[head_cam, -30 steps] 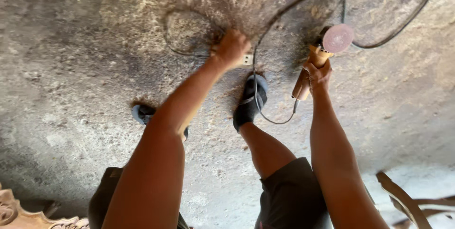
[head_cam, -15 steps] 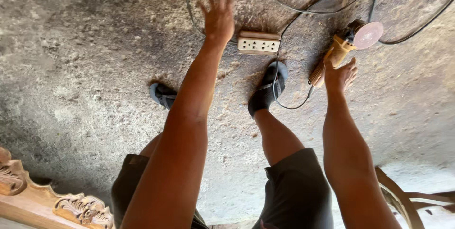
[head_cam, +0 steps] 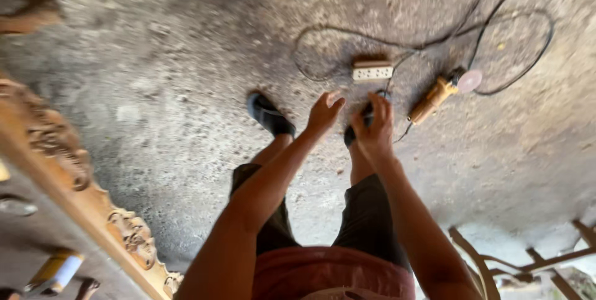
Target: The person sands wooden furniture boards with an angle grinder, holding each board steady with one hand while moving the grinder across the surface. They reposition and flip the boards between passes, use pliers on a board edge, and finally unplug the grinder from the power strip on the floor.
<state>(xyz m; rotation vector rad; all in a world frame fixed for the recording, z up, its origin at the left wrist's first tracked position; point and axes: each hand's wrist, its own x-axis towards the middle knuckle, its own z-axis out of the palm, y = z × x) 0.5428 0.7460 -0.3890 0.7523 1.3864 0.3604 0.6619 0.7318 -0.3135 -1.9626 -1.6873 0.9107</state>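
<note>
Both hands have let go and are pulling back: the left hand (head_cam: 324, 113) and right hand (head_cam: 374, 127) are hanging open and empty, while the grinder (head_cam: 442, 94) is lying on the concrete floor (head_cam: 155, 89), far right of the power strip (head_cam: 372, 71).

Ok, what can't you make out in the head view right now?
- Right foot: mostly hidden behind the right hand and left hand, both empty.
- Power strip: too small and blurred to tell which cable is plugged in.
- Angle grinder: switch state unreadable, too small.
- Carved wooden frame: cut off by the left and bottom edges, motion-blurred.
- Wooden chair parts: cut off at the bottom right corner.
</note>
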